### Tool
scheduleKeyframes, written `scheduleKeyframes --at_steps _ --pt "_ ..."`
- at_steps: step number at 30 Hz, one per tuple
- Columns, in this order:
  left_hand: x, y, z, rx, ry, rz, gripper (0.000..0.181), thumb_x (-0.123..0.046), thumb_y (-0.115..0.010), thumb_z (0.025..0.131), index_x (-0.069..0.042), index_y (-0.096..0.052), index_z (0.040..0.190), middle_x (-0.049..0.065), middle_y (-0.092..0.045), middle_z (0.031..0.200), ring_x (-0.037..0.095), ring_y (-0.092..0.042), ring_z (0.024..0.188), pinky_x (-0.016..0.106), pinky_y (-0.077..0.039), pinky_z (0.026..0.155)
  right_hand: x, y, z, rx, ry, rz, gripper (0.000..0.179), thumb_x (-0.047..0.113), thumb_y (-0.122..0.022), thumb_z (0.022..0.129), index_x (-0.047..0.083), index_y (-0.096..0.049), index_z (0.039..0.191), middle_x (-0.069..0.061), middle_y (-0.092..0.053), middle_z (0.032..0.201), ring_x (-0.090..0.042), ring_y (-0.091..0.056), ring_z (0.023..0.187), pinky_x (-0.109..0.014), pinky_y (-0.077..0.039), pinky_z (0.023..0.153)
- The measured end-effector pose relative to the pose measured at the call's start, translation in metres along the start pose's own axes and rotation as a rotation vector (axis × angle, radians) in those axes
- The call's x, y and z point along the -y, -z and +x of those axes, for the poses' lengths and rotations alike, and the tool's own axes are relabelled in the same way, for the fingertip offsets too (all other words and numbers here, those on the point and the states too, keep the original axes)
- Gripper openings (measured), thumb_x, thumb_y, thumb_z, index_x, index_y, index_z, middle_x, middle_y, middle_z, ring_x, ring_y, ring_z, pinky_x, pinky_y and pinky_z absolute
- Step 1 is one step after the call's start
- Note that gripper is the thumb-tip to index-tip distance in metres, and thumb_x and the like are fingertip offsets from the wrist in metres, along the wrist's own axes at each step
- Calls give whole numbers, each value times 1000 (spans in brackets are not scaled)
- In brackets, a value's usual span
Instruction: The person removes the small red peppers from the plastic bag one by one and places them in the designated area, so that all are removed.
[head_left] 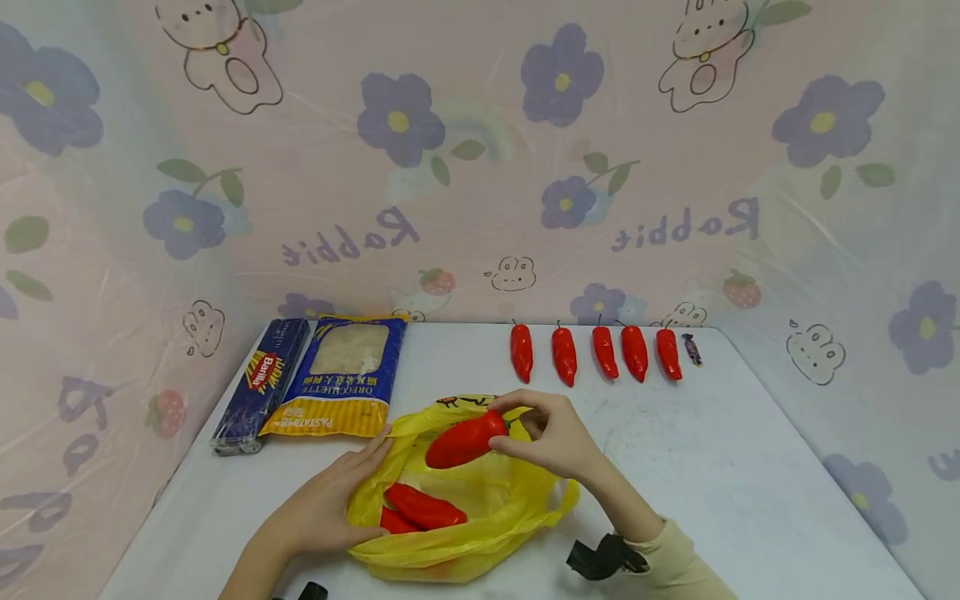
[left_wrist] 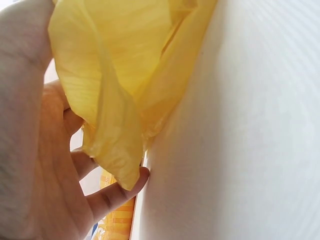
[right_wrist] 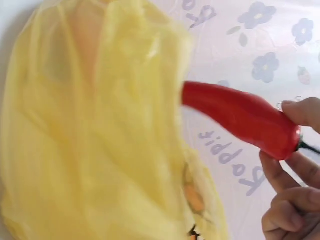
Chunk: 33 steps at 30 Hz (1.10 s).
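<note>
Head view: what does it alone show inside the yellow bag [head_left: 450, 554]?

Two red peppers [head_left: 427, 507], lying left of centre in its mouth.

And the held pepper [head_left: 461, 443]?

Above that mouth, pinched near its stem end by the right hand [head_left: 558, 437]. Right wrist adds the green stem [right_wrist: 300, 142] and a clear look at thumb and fingers on opposite sides.

The left hand [head_left: 330, 500]?

Spread against the bag's side. Left wrist shows one finger touching a drooping corner.
</note>
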<state>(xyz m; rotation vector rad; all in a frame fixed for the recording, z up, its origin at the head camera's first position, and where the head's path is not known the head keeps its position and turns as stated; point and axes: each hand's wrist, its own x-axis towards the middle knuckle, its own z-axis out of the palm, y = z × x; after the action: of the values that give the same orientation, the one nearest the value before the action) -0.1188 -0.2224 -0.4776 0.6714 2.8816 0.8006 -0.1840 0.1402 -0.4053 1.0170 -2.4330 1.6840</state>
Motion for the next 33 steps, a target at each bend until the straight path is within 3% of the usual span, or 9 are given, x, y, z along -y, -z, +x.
scheduleKeyframes --at_steps 6,8,11,15,19,21,24,28,33 --pt "1 -1 -1 -1 9 -3 114 -67 -84 78 -26 -29 170 -8 -21 177 42 -44 150 66 -44 116 3 9 1 -48 82 80 25 7 -83 89 4 -77 113 -8 -71 82 -14 -29 45 -22 -30 40" --pt "1 -1 -1 -1 9 -2 114 -67 -84 78 -26 -29 170 -7 -21 177 43 -44 150 67 -43 116 4 12 1 -62 82 101 24 6 -82 89 2 -77 112 -7 -72 85 -15 -29 45 -24 -30 39" --pt "0 0 -1 -4 4 -1 114 -65 -85 78 -26 -29 170 -6 -22 177 43 -45 149 67 -44 115 6 17 0 -89 45 120 24 6 -81 91 0 -77 113 -1 -63 73 -15 -30 47 -24 -32 41" --pt "-1 1 -1 -5 -3 2 115 -64 -86 78 -25 -29 170 -4 -23 177 41 -46 148 65 -46 114 10 24 -1 -132 -19 146 25 8 -79 92 -1 -75 115 6 -69 82 -14 -35 51 -21 -39 47" --pt "-2 1 -1 -3 -4 2 114 -63 -86 78 -25 -29 170 -5 -22 177 39 -47 148 64 -46 114 11 36 -1 -186 -34 169 24 8 -78 93 -2 -72 114 3 -74 97 -10 -41 54 -19 -49 55" --pt "-2 1 -1 -1 -4 0 114 -63 -86 78 -24 -30 169 -6 -21 177 38 -47 148 63 -46 115 10 43 -1 -220 -31 196 21 4 -76 94 -2 -71 113 2 -75 98 -8 -52 58 -18 -58 64" --pt "-2 2 -1 0 0 0 114 -63 -86 78 -23 -31 169 -6 -21 177 40 -46 149 65 -45 115 9 53 -1 -274 -47 238 16 0 -72 96 3 -73 111 2 -77 98 -7 -64 65 -18 -60 68" --pt "-2 3 -1 4 13 -8 114 -63 -86 78 -24 -31 169 -6 -21 177 43 -44 150 66 -43 116 9 67 -1 -349 -94 249 19 -2 -69 98 11 -76 109 4 -77 93 -8 -62 66 -15 -51 59" --pt "-1 2 -1 10 19 -19 114 -64 -86 78 -24 -30 169 -7 -21 177 44 -43 150 66 -43 116 6 84 0 -421 -157 196 15 4 -70 100 2 -75 114 5 -75 88 -9 -55 66 -18 -45 55"
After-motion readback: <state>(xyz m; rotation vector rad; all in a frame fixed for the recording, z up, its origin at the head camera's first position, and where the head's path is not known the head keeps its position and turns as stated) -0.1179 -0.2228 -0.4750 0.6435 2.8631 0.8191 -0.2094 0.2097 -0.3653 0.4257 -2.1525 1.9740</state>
